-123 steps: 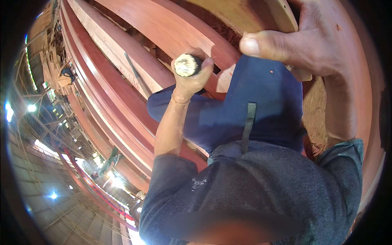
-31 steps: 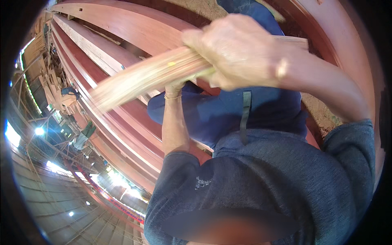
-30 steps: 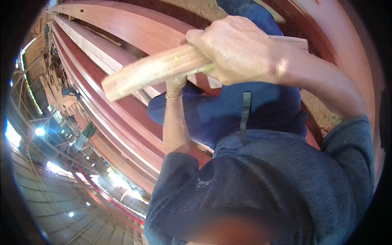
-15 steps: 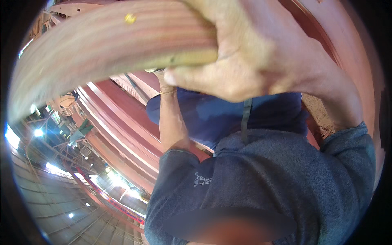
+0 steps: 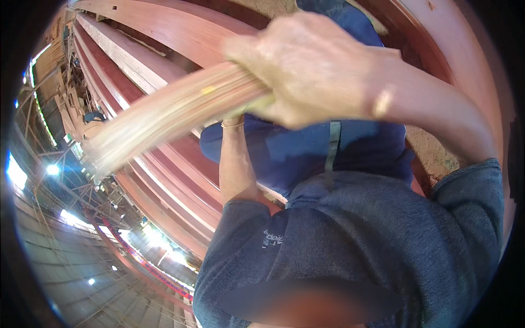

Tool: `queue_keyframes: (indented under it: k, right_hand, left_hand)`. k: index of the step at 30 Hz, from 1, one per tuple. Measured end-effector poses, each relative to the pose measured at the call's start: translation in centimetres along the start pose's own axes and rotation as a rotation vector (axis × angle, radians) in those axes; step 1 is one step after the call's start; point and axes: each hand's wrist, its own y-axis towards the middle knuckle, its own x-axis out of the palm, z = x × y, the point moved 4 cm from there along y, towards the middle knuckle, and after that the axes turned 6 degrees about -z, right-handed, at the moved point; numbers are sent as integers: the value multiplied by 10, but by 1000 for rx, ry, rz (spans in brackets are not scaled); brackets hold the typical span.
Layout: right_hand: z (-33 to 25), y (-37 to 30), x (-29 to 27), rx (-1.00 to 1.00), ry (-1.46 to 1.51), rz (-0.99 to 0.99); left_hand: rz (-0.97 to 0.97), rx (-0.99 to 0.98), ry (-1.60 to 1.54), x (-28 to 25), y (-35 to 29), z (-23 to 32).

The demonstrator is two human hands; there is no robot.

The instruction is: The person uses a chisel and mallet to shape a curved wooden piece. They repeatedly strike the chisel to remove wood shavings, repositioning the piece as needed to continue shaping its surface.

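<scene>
Red-streaked wood point(image 5: 180, 106), 1 thick length, is clamped in the right hand point(image 5: 314, 71), raised before the lap and blurred. It covers most of the left hand point(image 5: 234, 118), so whether those fingers are apart or together I cannot tell. Work seems under way near long reddish beams point(image 5: 186, 27); what is done or left does not show.

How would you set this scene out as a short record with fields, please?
Right hand: gripping a wooden bar
Left hand: mostly hidden behind the bar
Left wrist: thin bracelet
Bar surface: blurred, with a yellow mark
Beams: reddish, to the left
Clothing: dark shirt, blue trousers
Picture's lower left: red banner
</scene>
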Motion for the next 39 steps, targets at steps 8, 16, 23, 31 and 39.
queue_keyframes:
  k: [8, 16, 23, 31, 39]
  right_hand:
    - [43, -3, 4, 306, 144, 133]
    - [19, 1, -61, 169, 414, -99]
    - [51, 56, 5, 268, -71, -132]
    - [59, 109, -53, -78, 23, 169]
    - [84, 126, -38, 243, 1, 132]
  left_hand:
    - [-530, 306, 1020, 94, 0, -18]
    - [51, 277, 587, 46, 3, 17]
    - [-122, 416, 930, -11, 46, 11]
    - [-17, 233, 845, -34, 104, 16]
    - [272, 454, 754, 19, 189, 67]
